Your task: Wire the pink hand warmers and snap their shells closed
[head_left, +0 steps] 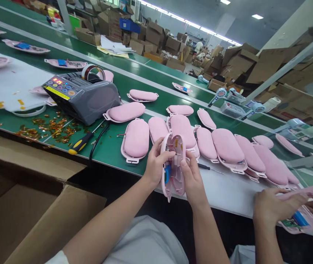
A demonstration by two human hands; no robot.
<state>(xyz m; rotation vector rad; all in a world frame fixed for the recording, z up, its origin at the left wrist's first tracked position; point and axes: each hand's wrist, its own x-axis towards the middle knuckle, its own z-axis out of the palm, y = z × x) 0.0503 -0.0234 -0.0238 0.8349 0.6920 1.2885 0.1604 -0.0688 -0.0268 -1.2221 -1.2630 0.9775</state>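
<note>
A pink oval casing (177, 165) is held upright at the table's front edge, its two halves partly apart. Inside it a blue part (167, 173) and thin red wires show. My left hand (156, 161) grips the left half, with the thumb reaching over the rim into the gap. Around the right half my right hand (192, 176) is closed, its thumb on the outer edge. Just behind lie closed pink casings, among them one (137, 139) to the left and one (183, 130) directly beyond my hands.
A grey tape dispenser (90, 95) stands at the left, near a yellow-black screwdriver (81, 143) and orange tape scraps (54, 128). A thin black screwdriver (204, 167) lies right of my hands. At far right, another person's hands (272, 207) hold an opened casing. A cardboard box (43, 212) is lower left.
</note>
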